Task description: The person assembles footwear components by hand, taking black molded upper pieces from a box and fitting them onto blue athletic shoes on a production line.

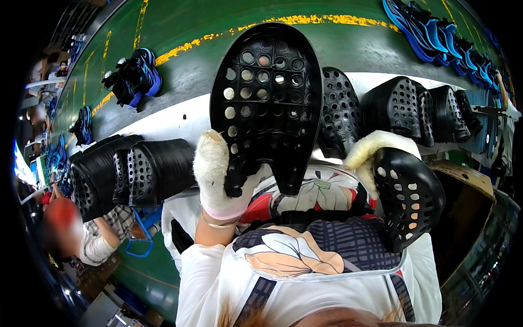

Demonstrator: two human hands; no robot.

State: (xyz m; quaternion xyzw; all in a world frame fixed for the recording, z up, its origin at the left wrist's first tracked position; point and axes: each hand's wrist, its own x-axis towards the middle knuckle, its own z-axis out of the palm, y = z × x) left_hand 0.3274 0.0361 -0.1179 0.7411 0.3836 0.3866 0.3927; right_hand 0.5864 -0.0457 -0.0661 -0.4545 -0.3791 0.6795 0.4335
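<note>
— Up in front of my chest, left hand (218,174) in its white glove is clamped round the narrow lower end of a big black perforated shell (267,103), thumb side toward me, holding it upright so the holes face me.

— And the other hand?

— Right hand (376,155), gloved too, is closed over the top edge of a smaller black perforated piece (408,199), low on my right, just beside my apron (305,250).

— Where does that leave you?

— Mid-handling, I'd say: one piece raised as if for a look, one waiting. Beyond them, rows of stacked black shells (141,171) sit left and right along the white bench edge (180,122).

— Next move?

— Likely bringing the two together or setting one down; that calls for keeping both grips firm and turning the big one without knocking the stacks.
</note>
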